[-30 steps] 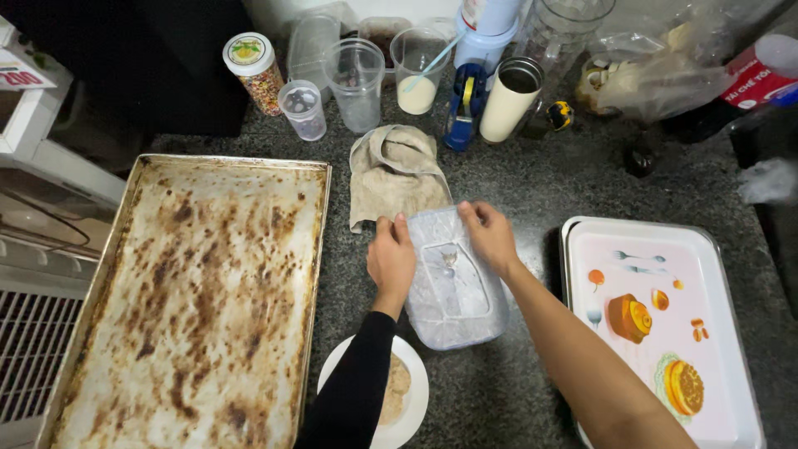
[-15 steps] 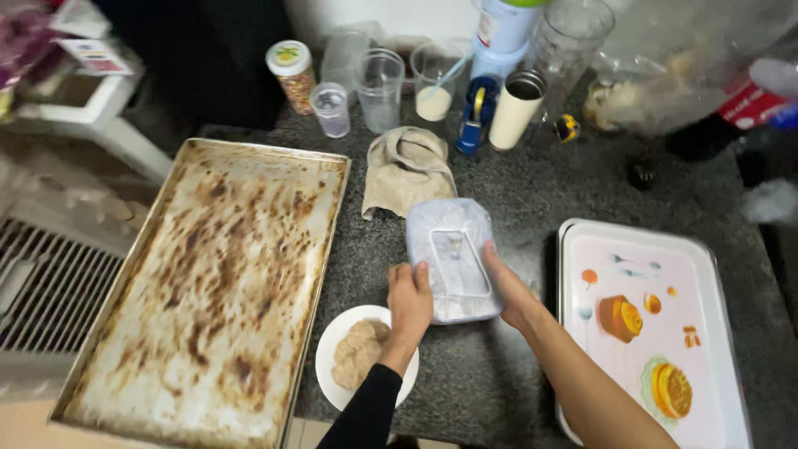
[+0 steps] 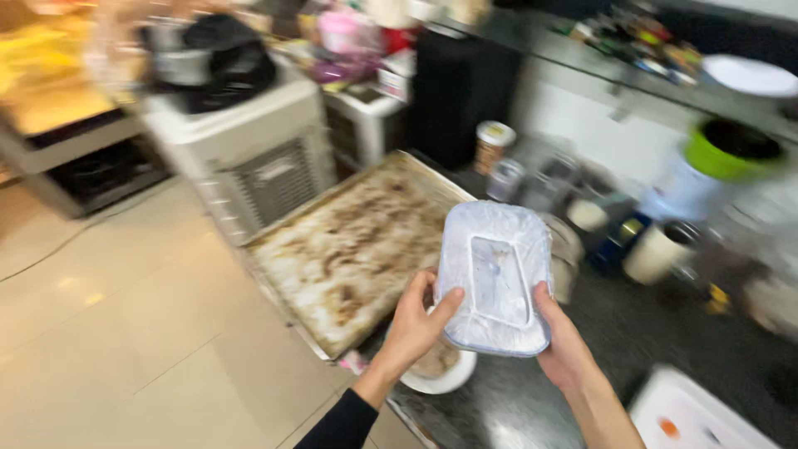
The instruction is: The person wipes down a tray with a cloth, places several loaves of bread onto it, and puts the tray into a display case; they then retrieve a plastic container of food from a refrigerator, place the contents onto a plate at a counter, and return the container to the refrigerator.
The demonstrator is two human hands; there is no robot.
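From the head view, both hands, left hand (image 3: 416, 320) and right hand (image 3: 565, 345), clamp a translucent plastic container (image 3: 496, 278) by its side edges, lifted above the tabletop (image 3: 632, 333) right of the stained baking tray (image 3: 357, 241). It looks light, stiff and slick.

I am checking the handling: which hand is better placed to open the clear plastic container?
Probably the left hand: its thumb already lies on the top face of the clear plastic container, while the right hand supports the far edge from below.
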